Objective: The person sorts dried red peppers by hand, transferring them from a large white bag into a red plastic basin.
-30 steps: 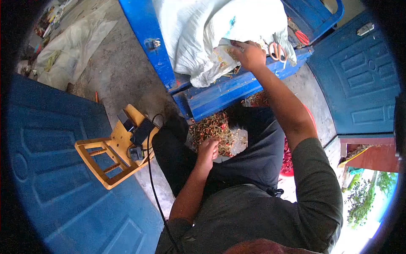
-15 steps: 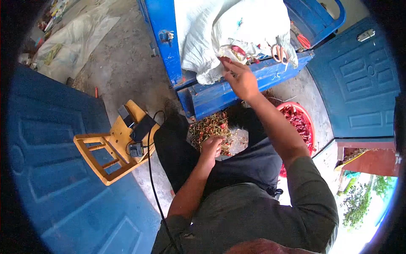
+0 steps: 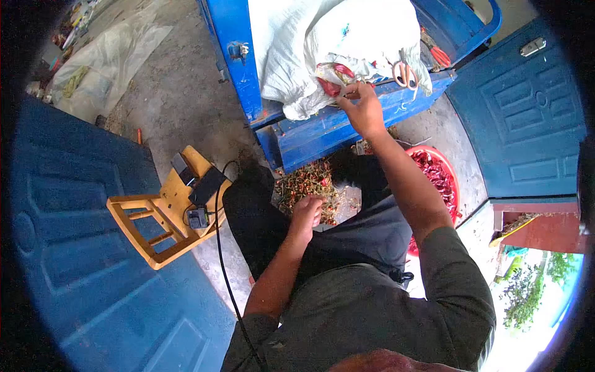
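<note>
My right hand (image 3: 364,113) reaches to the mouth of a white woven sack (image 3: 365,37) on a blue metal truck bed. Its thumb and forefinger curl together at the near end of a red chili pepper (image 3: 328,87); the exact contact is partly hidden. Another red pepper (image 3: 343,70) lies just beyond, on the sack's edge. My left hand (image 3: 308,216) is closed in front of my lap, above a pile of green stems and red bits (image 3: 304,189). What it holds, if anything, is hidden. Scissors with pinkish handles (image 3: 405,75) rest right of the right hand.
A red basin (image 3: 457,186) of red chilies stands right of my knee. Red-handled pliers or cutters (image 3: 440,57) lie on the blue truck bed (image 3: 347,137). A wooden chair (image 3: 155,251) carrying small devices is at left, a black cable (image 3: 219,254) running from it. Blue doors (image 3: 527,118) flank both sides.
My right hand has drawn back slightly to the right, its fingers more curled, and more of the red pepper shows. My left hand stays closed in nearly the same place.
</note>
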`<act>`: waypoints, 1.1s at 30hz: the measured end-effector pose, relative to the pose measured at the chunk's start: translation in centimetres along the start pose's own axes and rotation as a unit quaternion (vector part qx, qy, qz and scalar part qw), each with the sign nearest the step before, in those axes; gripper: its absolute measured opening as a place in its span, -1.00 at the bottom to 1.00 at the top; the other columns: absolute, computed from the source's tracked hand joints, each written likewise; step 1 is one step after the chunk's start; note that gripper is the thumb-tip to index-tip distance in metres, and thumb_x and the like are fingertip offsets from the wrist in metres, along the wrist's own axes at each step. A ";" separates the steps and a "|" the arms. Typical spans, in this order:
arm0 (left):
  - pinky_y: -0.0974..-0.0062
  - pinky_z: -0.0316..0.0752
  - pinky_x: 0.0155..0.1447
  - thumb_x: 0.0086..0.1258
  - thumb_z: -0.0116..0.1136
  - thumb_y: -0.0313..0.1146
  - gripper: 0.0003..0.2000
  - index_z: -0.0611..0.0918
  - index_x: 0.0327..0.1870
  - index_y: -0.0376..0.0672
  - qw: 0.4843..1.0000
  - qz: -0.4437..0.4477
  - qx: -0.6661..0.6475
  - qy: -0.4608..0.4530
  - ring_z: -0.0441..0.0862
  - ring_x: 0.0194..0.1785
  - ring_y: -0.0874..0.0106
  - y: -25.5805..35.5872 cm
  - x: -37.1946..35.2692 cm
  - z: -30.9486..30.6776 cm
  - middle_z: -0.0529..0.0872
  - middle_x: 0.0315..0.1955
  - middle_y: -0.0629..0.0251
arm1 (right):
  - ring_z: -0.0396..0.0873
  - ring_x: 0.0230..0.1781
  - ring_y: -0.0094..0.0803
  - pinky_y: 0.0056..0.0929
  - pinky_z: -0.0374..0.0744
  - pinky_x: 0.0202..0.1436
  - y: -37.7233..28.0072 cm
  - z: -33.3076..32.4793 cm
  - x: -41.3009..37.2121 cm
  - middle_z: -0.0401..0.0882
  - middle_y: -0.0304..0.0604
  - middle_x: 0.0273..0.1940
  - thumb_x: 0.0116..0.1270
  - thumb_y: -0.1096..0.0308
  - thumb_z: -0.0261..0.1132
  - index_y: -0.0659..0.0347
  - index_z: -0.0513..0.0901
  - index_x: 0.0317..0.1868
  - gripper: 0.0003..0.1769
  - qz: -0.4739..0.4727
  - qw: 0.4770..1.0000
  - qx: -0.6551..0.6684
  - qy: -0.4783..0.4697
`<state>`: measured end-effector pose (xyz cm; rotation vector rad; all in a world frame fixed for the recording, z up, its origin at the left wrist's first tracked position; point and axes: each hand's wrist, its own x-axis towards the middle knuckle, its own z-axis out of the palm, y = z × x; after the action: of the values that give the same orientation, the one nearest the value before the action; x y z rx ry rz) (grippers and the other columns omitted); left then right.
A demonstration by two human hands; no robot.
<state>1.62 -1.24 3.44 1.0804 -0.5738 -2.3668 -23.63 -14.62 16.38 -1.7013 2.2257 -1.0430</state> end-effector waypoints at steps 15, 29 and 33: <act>0.66 0.05 -0.63 0.44 0.11 -0.39 -0.90 0.64 -0.14 -0.12 1.000 -0.018 0.000 -0.006 0.18 -0.68 0.72 -0.7 0.7 -0.7 0.31 -0.66 0.64 | 0.66 -0.17 -0.07 -0.14 0.60 -0.08 0.5 1.7 1.8 0.67 0.01 -0.22 0.19 0.22 0.44 0.16 0.69 0.03 -0.60 0.004 0.996 -0.083 0.018; 0.61 0.05 -0.65 0.44 0.13 -0.36 -0.88 0.66 -0.14 -0.17 1.000 -0.015 0.014 0.000 0.18 -0.69 0.69 -1.2 1.1 -0.2 0.31 -0.68 0.60 | 0.58 -0.48 -0.60 -0.61 0.45 -0.50 2.0 -4.1 -3.0 0.64 -0.42 -0.42 0.47 0.15 0.30 0.02 0.61 -0.22 -0.83 0.374 0.636 0.671 -0.081; 0.60 0.06 -0.65 0.44 0.13 -0.36 -0.88 0.65 -0.16 -0.19 1.000 -0.026 0.009 -0.001 0.19 -0.70 0.68 -0.5 0.7 0.6 0.33 -0.67 0.58 | 0.49 -0.45 -0.65 -0.60 0.38 -0.45 6.1 -7.8 -7.3 0.55 -0.51 -0.41 0.44 0.09 0.32 -0.04 0.65 -0.16 -0.83 0.371 0.682 0.630 0.010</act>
<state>0.64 -1.14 3.09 1.1135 -0.5750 -2.4116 -29.91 -4.03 16.41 -0.1437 1.1898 -1.6281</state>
